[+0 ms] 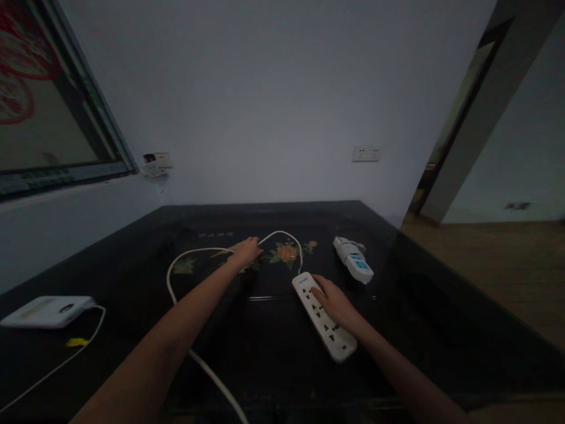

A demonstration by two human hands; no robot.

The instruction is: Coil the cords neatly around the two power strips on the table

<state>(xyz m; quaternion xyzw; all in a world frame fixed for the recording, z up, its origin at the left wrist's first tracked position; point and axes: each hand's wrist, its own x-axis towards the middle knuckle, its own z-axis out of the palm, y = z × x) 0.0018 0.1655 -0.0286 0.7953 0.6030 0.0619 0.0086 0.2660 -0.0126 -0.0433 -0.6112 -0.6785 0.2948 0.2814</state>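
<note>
A long white power strip (324, 318) lies at a slant on the dark table (265, 365), its sockets facing up. My right hand (331, 300) is closed on its upper right side, the thumb resting on top near the sockets. From the strip's far end a white cord (282, 233) arches leftward to my left hand (248, 250), whose fingers are wrapped round it above the table. Past that hand the cord loops left, passes beneath my left forearm and runs off the near edge.
A second white power strip (359, 266), wrapped in its cord, lies to the right. At the left sits a white device (48, 312) with a thin cable and a yellow tag (77, 342). Wall sockets (366, 154) are behind the table.
</note>
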